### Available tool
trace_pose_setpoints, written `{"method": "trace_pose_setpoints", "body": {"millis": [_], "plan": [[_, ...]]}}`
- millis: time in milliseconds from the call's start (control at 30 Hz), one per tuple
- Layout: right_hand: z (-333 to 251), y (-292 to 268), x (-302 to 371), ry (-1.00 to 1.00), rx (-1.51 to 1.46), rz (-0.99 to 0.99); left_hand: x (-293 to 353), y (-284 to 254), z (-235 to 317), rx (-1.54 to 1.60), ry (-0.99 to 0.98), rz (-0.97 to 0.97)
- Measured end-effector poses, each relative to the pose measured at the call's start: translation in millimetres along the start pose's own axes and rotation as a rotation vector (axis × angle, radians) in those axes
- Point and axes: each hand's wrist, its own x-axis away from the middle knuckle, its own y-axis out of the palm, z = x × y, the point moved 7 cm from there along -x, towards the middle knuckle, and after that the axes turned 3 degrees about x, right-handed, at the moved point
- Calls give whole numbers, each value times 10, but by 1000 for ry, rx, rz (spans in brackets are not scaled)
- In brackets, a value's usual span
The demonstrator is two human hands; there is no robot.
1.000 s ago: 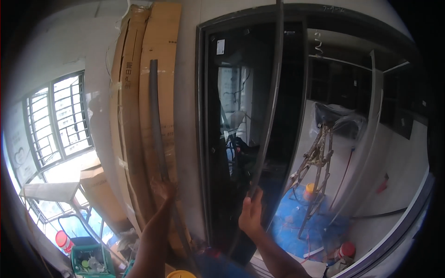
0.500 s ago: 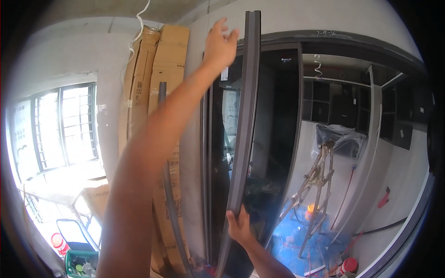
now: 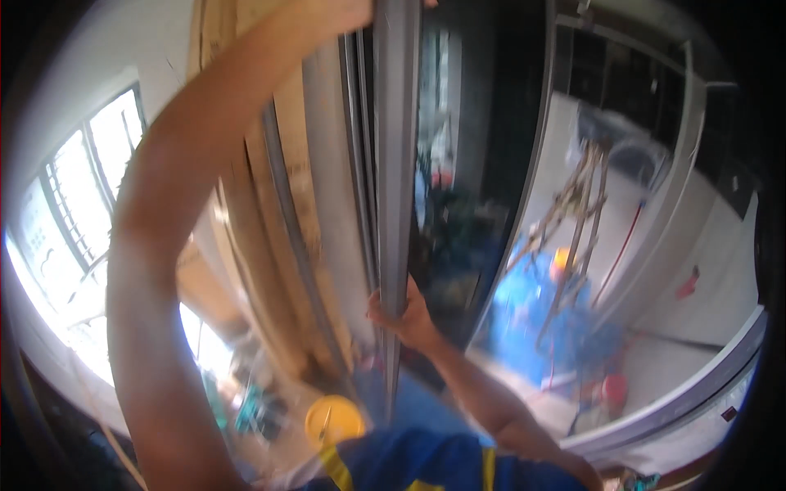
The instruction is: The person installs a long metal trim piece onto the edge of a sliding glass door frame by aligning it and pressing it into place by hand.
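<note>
A long dark grey metal profile (image 3: 395, 155) stands upright in front of me, close to the dark glass door panel (image 3: 483, 164). My right hand (image 3: 407, 315) grips it low down, thumb on one side and fingers round the other. My left hand (image 3: 360, 11) reaches up to the profile at the top edge of the picture. Most of that hand is cut off, but a fingertip shows past the profile's right side, so it seems wrapped round it. The profile's top end is out of view.
Tall cardboard boxes (image 3: 291, 123) lean on the wall at left, with a thin grey strip (image 3: 286, 184) before them. A yellow round container (image 3: 334, 420) stands on the floor near me. Beyond the doorway are a wooden tripod stand (image 3: 577, 221) and blue floor sheeting (image 3: 512, 340).
My left hand, open beside the profile's upper part before, now reaches round it. The view has tilted downward, bringing the floor and my blue clothing in. My right hand still grips the profile.
</note>
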Motion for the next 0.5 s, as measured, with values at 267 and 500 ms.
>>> {"method": "trace_pose_setpoints", "body": {"millis": [267,500], "plan": [[1333,523,948,331,274,-226,3823,-419,-1845,94,-339,254],[1630,373,1637,260,338,127,5327,-1010,-1241,-711,-219,752]]}}
